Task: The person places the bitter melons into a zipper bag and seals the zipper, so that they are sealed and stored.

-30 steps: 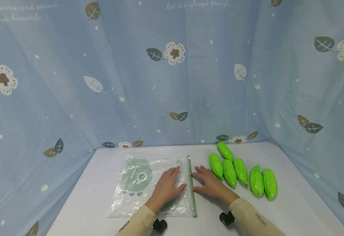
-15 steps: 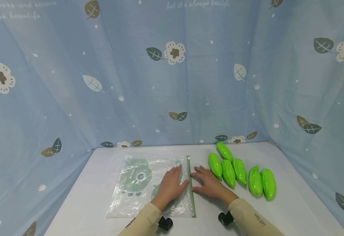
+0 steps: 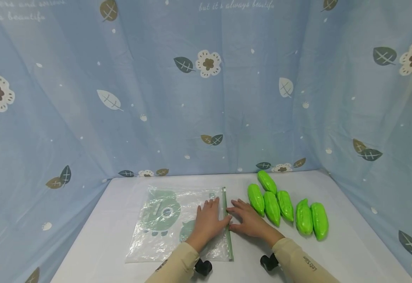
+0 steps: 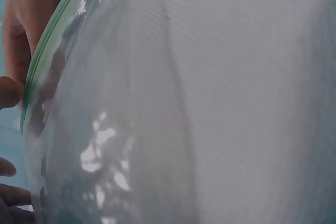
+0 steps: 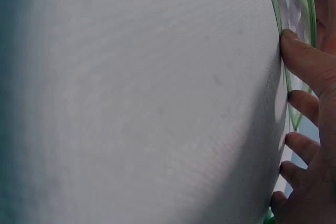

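Observation:
A clear plastic zip bag [image 3: 146, 249] with green animal prints lies on the white table, its green zip strip [image 3: 230, 245] facing right. My left hand [image 3: 208, 223] rests on the bag, fingers spread, thumb reaching over the strip. Just right of the strip, my right hand [image 3: 251, 222] has its fingers spread, with the fingertips and thumb close at the bag's edge. In the right wrist view, two green edges [image 5: 311, 9] stand a little apart above the right thumb [image 5: 302, 56]. The left wrist view shows the left thumb [image 4: 9, 92] beside the strip.
Several bright green, shiny, elongated plump pieces [image 3: 271, 209] lie to the right of the right hand, the closest near its knuckles. Blue patterned cloth [image 3: 206, 98] hangs behind and along both sides of the white table [image 3: 96, 236].
My left hand has slid right across the bag, bringing its thumb from inside the bag's face to the green strip. The right hand stays in nearly the same place.

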